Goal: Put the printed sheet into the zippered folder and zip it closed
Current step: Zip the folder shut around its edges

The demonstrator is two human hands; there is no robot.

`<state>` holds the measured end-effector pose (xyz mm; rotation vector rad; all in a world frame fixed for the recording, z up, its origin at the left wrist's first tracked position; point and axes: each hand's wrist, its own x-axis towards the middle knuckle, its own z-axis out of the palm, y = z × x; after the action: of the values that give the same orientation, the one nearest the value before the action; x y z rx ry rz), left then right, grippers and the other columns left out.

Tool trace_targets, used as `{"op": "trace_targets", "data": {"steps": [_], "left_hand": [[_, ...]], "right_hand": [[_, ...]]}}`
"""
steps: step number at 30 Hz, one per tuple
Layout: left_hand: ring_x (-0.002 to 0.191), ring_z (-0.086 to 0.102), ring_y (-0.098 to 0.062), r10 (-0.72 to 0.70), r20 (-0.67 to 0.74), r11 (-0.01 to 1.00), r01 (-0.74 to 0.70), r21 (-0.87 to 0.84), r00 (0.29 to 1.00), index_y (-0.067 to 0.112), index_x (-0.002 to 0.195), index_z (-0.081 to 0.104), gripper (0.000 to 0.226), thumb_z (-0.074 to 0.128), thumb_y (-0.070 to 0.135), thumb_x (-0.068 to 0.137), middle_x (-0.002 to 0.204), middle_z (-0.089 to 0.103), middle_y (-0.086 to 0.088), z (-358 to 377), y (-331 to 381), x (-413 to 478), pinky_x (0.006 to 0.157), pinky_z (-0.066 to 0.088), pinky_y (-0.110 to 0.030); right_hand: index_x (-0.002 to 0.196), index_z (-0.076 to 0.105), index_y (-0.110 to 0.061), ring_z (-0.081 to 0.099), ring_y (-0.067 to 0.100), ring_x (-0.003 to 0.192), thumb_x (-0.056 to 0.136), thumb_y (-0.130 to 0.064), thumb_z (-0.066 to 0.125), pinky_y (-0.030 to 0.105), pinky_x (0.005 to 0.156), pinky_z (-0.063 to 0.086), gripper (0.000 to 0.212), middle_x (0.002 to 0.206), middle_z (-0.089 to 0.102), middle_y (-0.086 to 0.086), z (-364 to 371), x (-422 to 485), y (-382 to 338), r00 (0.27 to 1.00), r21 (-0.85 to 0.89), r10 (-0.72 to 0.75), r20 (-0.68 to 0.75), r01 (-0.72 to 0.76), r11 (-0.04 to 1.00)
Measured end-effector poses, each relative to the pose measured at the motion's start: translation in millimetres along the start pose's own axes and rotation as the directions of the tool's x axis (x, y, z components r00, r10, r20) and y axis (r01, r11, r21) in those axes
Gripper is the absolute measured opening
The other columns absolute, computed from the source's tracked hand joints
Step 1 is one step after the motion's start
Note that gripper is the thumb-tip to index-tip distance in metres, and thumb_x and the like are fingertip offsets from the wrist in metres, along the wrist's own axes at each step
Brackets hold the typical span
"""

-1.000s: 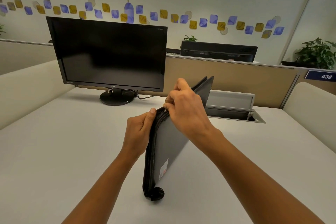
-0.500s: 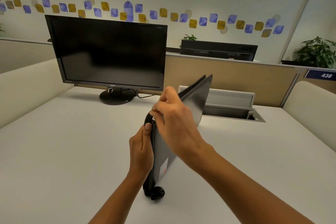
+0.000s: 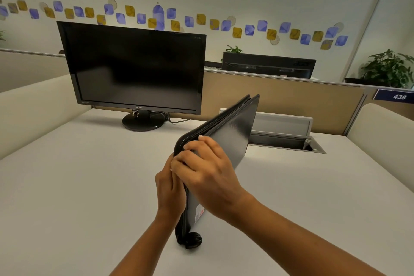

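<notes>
A black zippered folder (image 3: pixel 233 132) stands on its edge on the white desk, tilted up and away from me. My left hand (image 3: pixel 169 188) grips its near left edge and steadies it. My right hand (image 3: pixel 206 175) lies over the folder's side with fingertips pinched at the zipper on the left edge, just below the rounded top corner. The zipper along the top edge looks closed. The pull itself is hidden under my fingers. No printed sheet is visible.
A black monitor (image 3: pixel 136 67) stands at the back left on a round base (image 3: pixel 143 122). An open cable hatch (image 3: pixel 289 139) sits in the desk (image 3: pixel 67 186) behind the folder. Cream partitions (image 3: pixel 33 105) border both sides.
My right hand has slid from the folder's top edge around the corner and down the left edge. My left hand has shifted lower along that edge. The folder has tilted slightly more upright.
</notes>
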<state>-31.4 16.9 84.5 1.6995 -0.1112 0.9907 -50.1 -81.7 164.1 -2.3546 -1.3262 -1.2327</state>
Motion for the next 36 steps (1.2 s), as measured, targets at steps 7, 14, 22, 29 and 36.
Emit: {"op": "trace_targets", "data": {"steps": [7,14,22,29,36], "left_hand": [[0.052,0.053,0.005,-0.024,-0.090,0.999,0.021,-0.031,0.996,0.007,0.086,0.055,0.025,0.034,-0.004,0.095,0.059,0.051,0.011,2,6,-1,0.047,0.037,-0.002],[0.051,0.051,0.007,0.018,-0.093,0.998,-0.012,0.057,0.996,-0.010,0.093,0.059,0.031,0.034,0.008,0.093,0.057,0.047,0.017,2,5,1,0.044,0.032,-0.001],[0.052,0.048,0.009,0.156,-0.064,0.986,-0.151,0.069,0.986,0.002,0.081,0.055,0.061,0.020,0.050,0.093,0.056,0.040,0.021,-3,17,1,0.043,0.028,0.000],[0.049,0.044,0.010,0.187,-0.073,0.978,-0.179,0.103,0.980,0.017,0.074,0.043,0.038,0.024,0.042,0.096,0.052,0.032,0.021,-3,14,1,0.042,0.025,0.001],[0.047,0.042,0.006,0.173,-0.094,0.980,-0.162,0.113,0.980,0.035,0.070,0.035,0.026,0.031,0.026,0.094,0.052,0.032,0.021,-4,10,4,0.042,0.026,-0.001]], "right_hand": [[0.082,0.072,-0.009,0.069,0.018,0.080,0.075,-0.011,0.072,0.033,0.095,0.047,0.007,0.078,0.073,0.004,0,7,4,0.996,-0.003,-0.036,-0.083,0.035,0.999],[0.073,0.070,-0.003,0.066,0.022,0.060,0.074,-0.010,0.073,0.031,0.070,0.056,0.007,0.065,0.070,0.010,-4,20,7,0.991,0.097,0.135,-0.012,-0.133,0.986],[0.092,0.072,-0.010,0.066,0.017,0.076,0.084,-0.020,0.064,0.028,0.077,0.055,0.015,0.086,0.074,0.006,-15,42,24,0.854,0.313,0.501,0.141,-0.518,0.796],[0.095,0.072,-0.013,0.065,0.012,0.078,0.083,-0.023,0.066,0.028,0.079,0.054,0.017,0.089,0.074,0.005,-12,42,46,0.771,0.311,0.607,0.190,-0.634,0.708],[0.094,0.070,-0.011,0.063,0.015,0.080,0.084,-0.024,0.064,0.030,0.078,0.054,0.018,0.089,0.072,0.006,-4,45,47,0.773,0.281,0.605,0.188,-0.633,0.721]]}}
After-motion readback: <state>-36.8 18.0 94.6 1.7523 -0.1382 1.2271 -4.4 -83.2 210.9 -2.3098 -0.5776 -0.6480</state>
